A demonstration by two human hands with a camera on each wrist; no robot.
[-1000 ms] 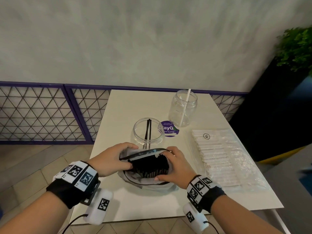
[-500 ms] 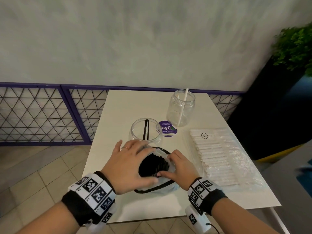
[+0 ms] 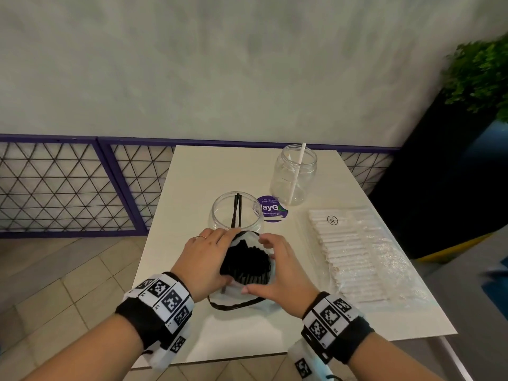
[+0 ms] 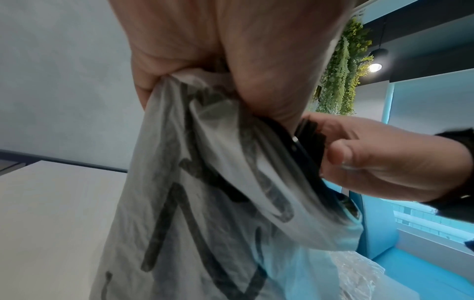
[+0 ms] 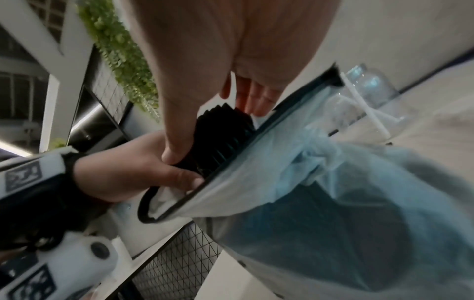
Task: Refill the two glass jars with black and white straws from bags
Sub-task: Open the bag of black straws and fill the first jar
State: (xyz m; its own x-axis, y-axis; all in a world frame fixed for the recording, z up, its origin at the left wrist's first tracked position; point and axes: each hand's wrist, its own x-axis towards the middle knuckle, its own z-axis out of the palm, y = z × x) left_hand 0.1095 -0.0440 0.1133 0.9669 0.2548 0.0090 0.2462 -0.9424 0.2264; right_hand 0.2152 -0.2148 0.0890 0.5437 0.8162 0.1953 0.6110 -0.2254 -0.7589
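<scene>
my left hand (image 3: 204, 264) is curled around the near-left side of the bundle of black straws (image 3: 247, 261), thumb tucked under at the front, and the left wrist view shows it pinching the bag (image 4: 205, 203) plastic along with them. my right hand (image 3: 277, 268) is cupped on the other side, fingers bent over the far end and thumb laid along the near edge, so both hands have hold of the same bundle and neither is spread open. the straws stick up out of the bag's black-rimmed mouth, and the bag sits on the white table (image 3: 192, 188) right in front of me, near the front edge. just past my fingertips is the round jar (image 3: 236, 213) with two black straws leaning in it, almost touching the bag. the taller jar (image 3: 293, 174) with one white straw (image 3: 297, 171) stands farther back and to the right, well apart from my hands, with a purple sticker (image 3: 272, 209) between the two jars. the flat bag of white straws (image 3: 354, 251) lies along the right side, close to my right wrist, running nearly to the table's right edge. there's bare tabletop to the left of the round jar and behind it up to the purple railing (image 3: 110, 182).
</scene>
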